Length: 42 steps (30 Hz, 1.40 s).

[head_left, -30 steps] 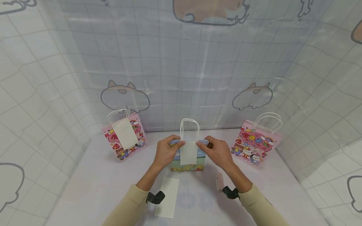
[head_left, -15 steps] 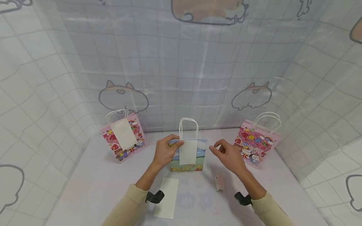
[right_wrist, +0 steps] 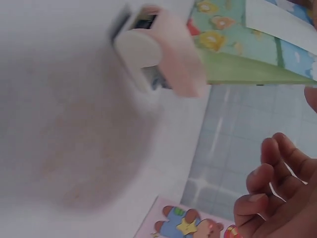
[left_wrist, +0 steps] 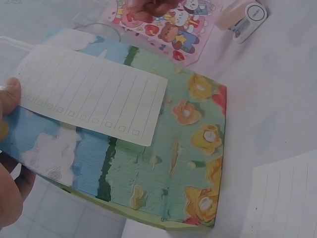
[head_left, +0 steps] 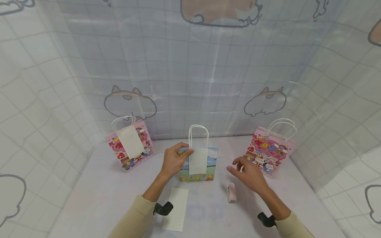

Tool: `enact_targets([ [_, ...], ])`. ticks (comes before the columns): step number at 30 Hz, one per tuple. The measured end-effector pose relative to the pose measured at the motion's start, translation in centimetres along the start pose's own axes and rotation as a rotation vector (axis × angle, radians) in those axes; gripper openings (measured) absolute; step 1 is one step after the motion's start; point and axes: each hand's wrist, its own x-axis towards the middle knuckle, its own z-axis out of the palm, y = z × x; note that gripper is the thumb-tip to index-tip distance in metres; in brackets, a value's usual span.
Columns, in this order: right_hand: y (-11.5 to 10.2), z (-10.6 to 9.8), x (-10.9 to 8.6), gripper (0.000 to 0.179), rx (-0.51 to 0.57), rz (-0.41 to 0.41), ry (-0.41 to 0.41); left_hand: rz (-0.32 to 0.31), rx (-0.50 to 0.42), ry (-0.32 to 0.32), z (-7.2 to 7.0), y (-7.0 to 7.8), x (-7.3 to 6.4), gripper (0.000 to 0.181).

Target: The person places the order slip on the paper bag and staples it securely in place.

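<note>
A paper gift bag (head_left: pixel 212 162) with a painted sky and flower meadow stands upright mid-table, its white handles raised. Against its front lies a lined paper slip (left_wrist: pixel 99 94) with small checkboxes. My left hand (head_left: pixel 175 159) pinches the bag's upper left edge, thumb in front at the slip's top corner. My right hand (head_left: pixel 248 173) hovers to the right of the bag, fingers loosely bent, holding nothing. Just below and left of it a pink and white stapler (head_left: pixel 231 192) rests on the table; the right wrist view shows the stapler (right_wrist: pixel 168 54) blurred.
At the back left leans a pink cartoon gift bag (head_left: pixel 146 132) with a blank-looking slip (head_left: pixel 131 142) on its front. Another pink gift bag (head_left: pixel 269 148) stands at the back right, behind my right hand. A loose paper slip (head_left: pixel 176 210) lies near my left forearm.
My right hand has let go of the bag's upper right edge and moved right and down toward the stapler. The left hand keeps its grip in the same place.
</note>
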Motion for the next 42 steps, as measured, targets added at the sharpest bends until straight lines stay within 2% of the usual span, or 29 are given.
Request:
enact_targets([
  [4, 0.7, 0.1, -0.8, 0.065, -0.010, 0.021, -0.054, 0.001, -0.016, -0.001, 0.1, 0.0, 0.0, 0.024],
  [8, 1.3, 0.4, -1.9, 0.080, -0.023, 0.084, -0.128, 0.010, -0.023, -0.011, 0.1, 0.1, 0.1, 0.022],
  [14, 2.0, 2.2, -3.0, 0.107, -0.092, 0.168, -0.218, 0.012, -0.023, -0.006, 0.1, 0.1, 0.2, 0.022],
  [18, 2.4, 3.2, -3.6, 0.117, -0.122, 0.186, -0.284, 0.007, -0.023, -0.009, 0.0, 0.2, 0.2, 0.024],
  [26, 2.8, 4.3, -3.9, 0.111, -0.167, 0.172, -0.312, 0.008, -0.028, -0.003, 0.0, 0.1, 0.2, 0.024],
  [34, 2.7, 4.2, -4.3, 0.099, -0.084, 0.162, -0.356, 0.000, -0.025, -0.002, 0.0, 0.0, 0.0, 0.023],
  [42, 3.3, 3.9, -4.8, 0.092, -0.094, 0.145, -0.356, -0.007, -0.028, -0.002, -0.2, 0.2, -0.3, 0.023],
])
